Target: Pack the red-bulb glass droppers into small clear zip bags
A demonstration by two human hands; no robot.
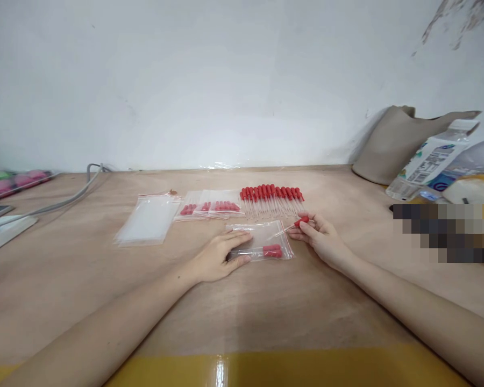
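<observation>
A clear zip bag (258, 234) lies flat on the table, with red-bulbed droppers (272, 251) inside its near side. Over the bag's left end rests my left hand (221, 255), its fingers stretched out and its thumb spread apart along the near edge. My right hand (322, 239) pinches a dropper (301, 221) by its red bulb. This dropper's thin clear tube points left across the bag's red-lined mouth; whether the tip is inside or above the bag is hard to tell. Behind the bag stretches a row of red-bulbed droppers (271, 193), tubes toward me.
Left of the row lie several bags with droppers (212, 205), then a stack of flat bags (147, 220). A grey cable (64, 201) crosses the far left. At right stand a beige container (387, 142) and plastic bottles (431, 158). A wall (226, 80) closes the back.
</observation>
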